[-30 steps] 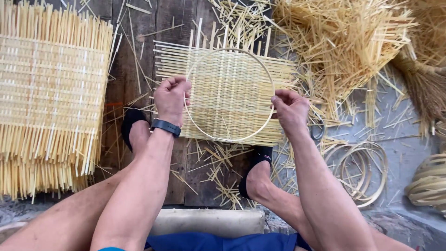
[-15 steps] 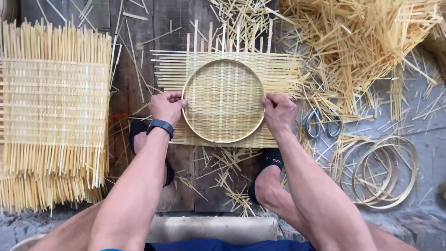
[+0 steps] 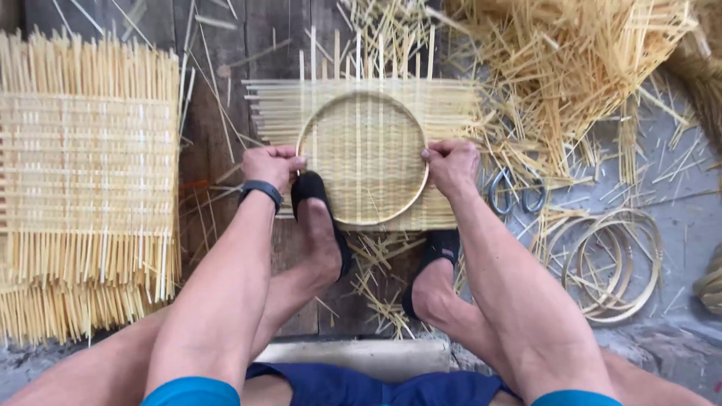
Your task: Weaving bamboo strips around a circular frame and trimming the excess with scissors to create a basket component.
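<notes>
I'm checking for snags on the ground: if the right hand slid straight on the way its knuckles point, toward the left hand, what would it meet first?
The right hand already grips the round hoop; going on, it would likely cross the woven mat inside it first.

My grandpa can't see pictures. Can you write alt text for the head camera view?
Both hands, left and right, press a round bamboo hoop onto a pale square woven bamboo mat on the ground, the left foot stepping on its edge.

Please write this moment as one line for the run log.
left hand: grips bamboo hoop | right hand: grips hoop | hoop on woven mat
</notes>
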